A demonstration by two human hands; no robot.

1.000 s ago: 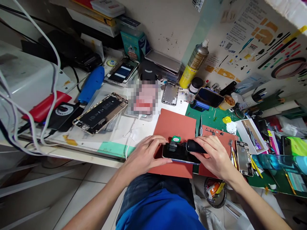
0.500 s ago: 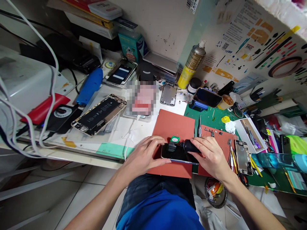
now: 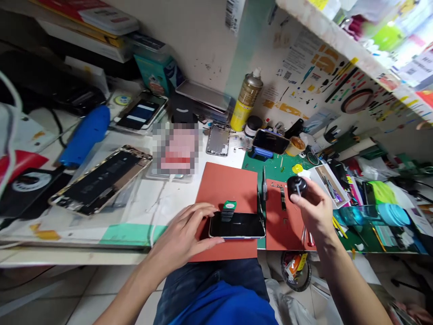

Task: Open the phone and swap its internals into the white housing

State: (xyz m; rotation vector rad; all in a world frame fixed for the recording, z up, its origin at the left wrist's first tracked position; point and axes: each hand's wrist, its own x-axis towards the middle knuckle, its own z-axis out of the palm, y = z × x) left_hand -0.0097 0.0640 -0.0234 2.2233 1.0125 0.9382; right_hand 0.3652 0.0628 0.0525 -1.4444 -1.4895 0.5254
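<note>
A dark-screened phone (image 3: 245, 228) lies flat on the left reddish-brown mat (image 3: 230, 180). My left hand (image 3: 189, 230) steadies its left end, fingers at the far corner and thumb along the near edge. A dark strip with a green tab (image 3: 230, 206) sticks up at the phone's far edge. Off to the right, my right hand (image 3: 316, 210) grips a black, rounded, bottle-like object (image 3: 295, 188) above the second mat (image 3: 274, 225). Its exact kind I cannot make out. Small dark parts (image 3: 283, 198) lie on that mat beneath it.
Between the mats stands a slim grey tool (image 3: 264, 183). An opened phone (image 3: 101, 180) with its battery showing lies left, near a blue tool (image 3: 86, 135). At the back are a spray can (image 3: 246, 99) and a propped phone (image 3: 270, 141); a blue bottle (image 3: 372, 214) lies right.
My right hand has lifted the black object away from the phone and carried it right, over the second mat. My left hand stays at the phone. The view has shifted right.
</note>
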